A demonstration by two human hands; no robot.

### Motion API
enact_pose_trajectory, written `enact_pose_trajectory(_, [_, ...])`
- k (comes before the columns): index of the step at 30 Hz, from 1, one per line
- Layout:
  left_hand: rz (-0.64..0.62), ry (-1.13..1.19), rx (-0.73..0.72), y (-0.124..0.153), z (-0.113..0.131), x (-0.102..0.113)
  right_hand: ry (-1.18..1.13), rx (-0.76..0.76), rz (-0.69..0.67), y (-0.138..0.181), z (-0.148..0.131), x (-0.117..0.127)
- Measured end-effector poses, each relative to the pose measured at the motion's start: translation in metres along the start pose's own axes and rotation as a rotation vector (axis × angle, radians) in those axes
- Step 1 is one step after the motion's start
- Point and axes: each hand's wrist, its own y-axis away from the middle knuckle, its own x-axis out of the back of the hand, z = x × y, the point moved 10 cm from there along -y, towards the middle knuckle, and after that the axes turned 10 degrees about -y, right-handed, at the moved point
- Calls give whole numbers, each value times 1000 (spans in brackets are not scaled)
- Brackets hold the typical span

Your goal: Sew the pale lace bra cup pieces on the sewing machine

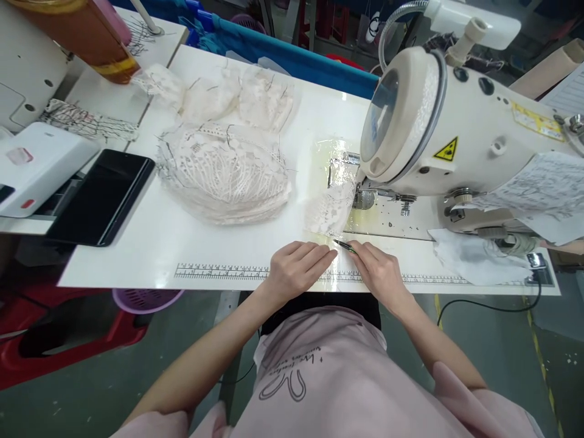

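A white lace piece (329,210) lies at the sewing machine's needle area, one end under the presser foot and its loose end towards me. My right hand (379,272) is closed around a small dark pointed tool (345,246) with a touch of green, like snips or tweezers. Its tip points left, just below the lace's near edge. My left hand (298,266) rests on the table beside that tip. Its fingers are pressed together and bent, and whatever they pinch is hidden or too small to make out.
The sewing machine (410,121) stands at the right. Stacked lace pieces (223,173) with loose threads lie left of it. A black phone (103,198) and a white device (43,167) are further left. A printed ruler (219,272) runs along the front edge; white cloth (474,258) lies right.
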Motion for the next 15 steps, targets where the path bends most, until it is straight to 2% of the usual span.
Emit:
enact_pose_trajectory(4, [-8,14,2,-2,0,8,-10,-8,-8,3,4,1])
enact_pose_trajectory(6, [-26,20,25,4,-5,21,-21,-46,-22,6,14,4])
enact_pose_trajectory(8, [-37,1,76,22,-13,43,-28,-96,-23,10,29,10])
enact_pose_trajectory(10, [-70,-81,171,60,-23,66,-7,-147,-15,14,45,17])
enact_pose_trajectory(11, [-91,-133,215,85,-25,76,22,-165,-9,14,53,21])
enact_pose_trajectory(13, [-158,-289,399,149,-33,94,117,-177,1,13,64,28])
enact_pose_trajectory(14, [-280,-346,564,189,-41,95,174,-170,4,11,68,31])
enact_pose_trajectory(15, [-470,-374,748,235,-47,90,228,-160,1,9,71,33])
